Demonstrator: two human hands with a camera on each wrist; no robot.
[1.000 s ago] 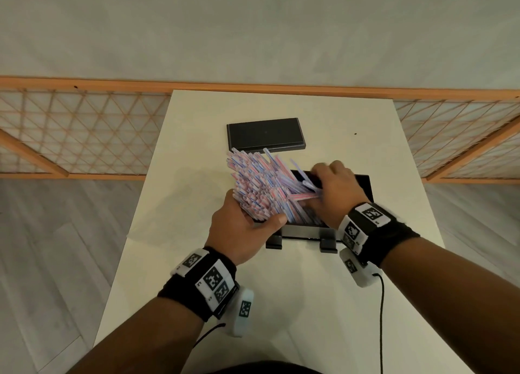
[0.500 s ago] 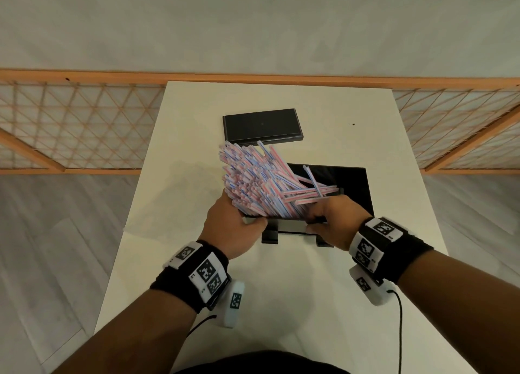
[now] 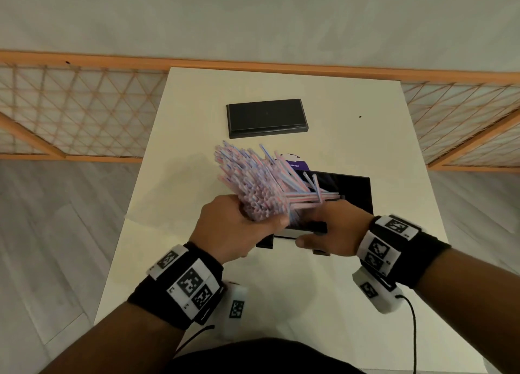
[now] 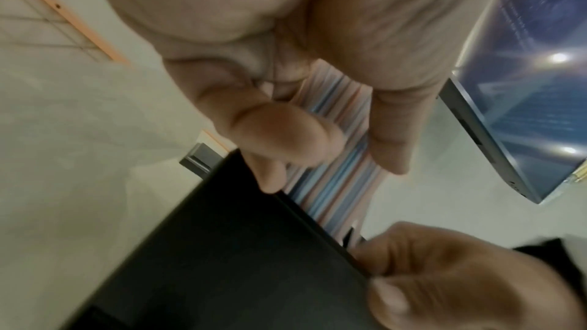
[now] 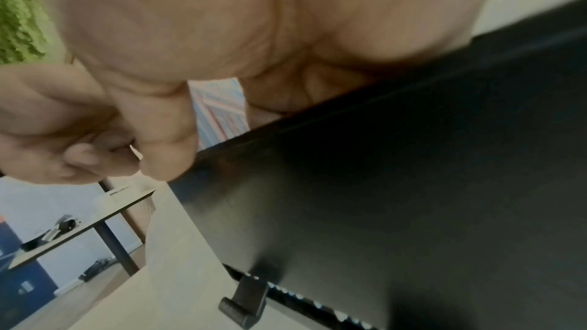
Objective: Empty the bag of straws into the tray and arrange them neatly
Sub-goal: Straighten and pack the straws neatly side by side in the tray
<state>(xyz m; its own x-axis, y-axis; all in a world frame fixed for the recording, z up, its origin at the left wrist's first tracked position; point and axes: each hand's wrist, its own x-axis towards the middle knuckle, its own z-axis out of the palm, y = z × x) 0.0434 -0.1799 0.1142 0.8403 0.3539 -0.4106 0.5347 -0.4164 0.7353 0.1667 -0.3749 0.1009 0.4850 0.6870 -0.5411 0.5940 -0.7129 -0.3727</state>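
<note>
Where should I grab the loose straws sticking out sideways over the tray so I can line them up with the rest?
Probably pinch their free tips from the right, above the tray. They lie crosswise, pointing right out of the bundle that the left hand grips at its near end, so the right hand sits closest.

Left hand (image 3: 225, 230) is wrapped around the near end of the straw bundle (image 3: 253, 176). Right hand (image 3: 334, 230) has its fingers curled over the tray's (image 3: 357, 193) near rim, thumb outside.

Cream table (image 3: 180, 193), black tray (image 3: 357, 193) near, black lid (image 3: 266, 117) farther
</note>
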